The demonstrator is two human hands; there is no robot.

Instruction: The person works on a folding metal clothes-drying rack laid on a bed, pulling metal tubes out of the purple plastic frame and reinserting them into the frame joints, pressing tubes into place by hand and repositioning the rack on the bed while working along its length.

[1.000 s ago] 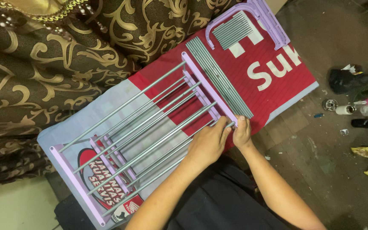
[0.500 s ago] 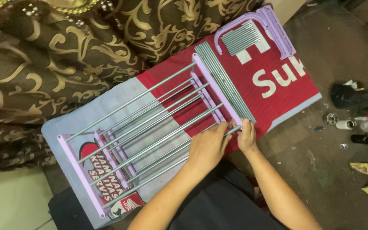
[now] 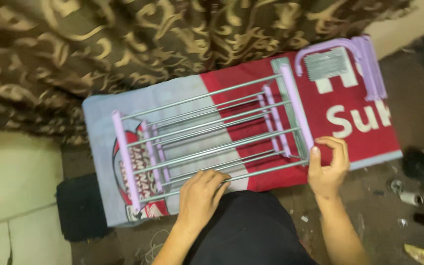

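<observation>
- Nearest the camera, the person's dark-clothed lap fills the bottom centre, with both bare forearms reaching up and away from it.
- The left hand (image 3: 199, 194) lies palm down on the near edge of a folding drying rack of grey metal rods and lilac plastic bars (image 3: 212, 140); its fingers are curled together over the nearest rod.
- The right hand (image 3: 327, 164) is at the rack's near right corner, fingers bent inward beside the long lilac end bar (image 3: 296, 105); whether they pinch anything cannot be told.
- The rack lies flat on a red, grey and white printed plastic sheet (image 3: 359, 105) spread on the floor.
- Right of the rack, on the same sheet, sits a lilac hoop-shaped frame (image 3: 364, 61) around a bundle of short grey rods (image 3: 326, 64).
- To the right, small bottles and scraps (image 3: 420, 198) lie on the dark floor.
- Farthest off, a brown fabric with gold scroll pattern (image 3: 123, 44) covers the top.
</observation>
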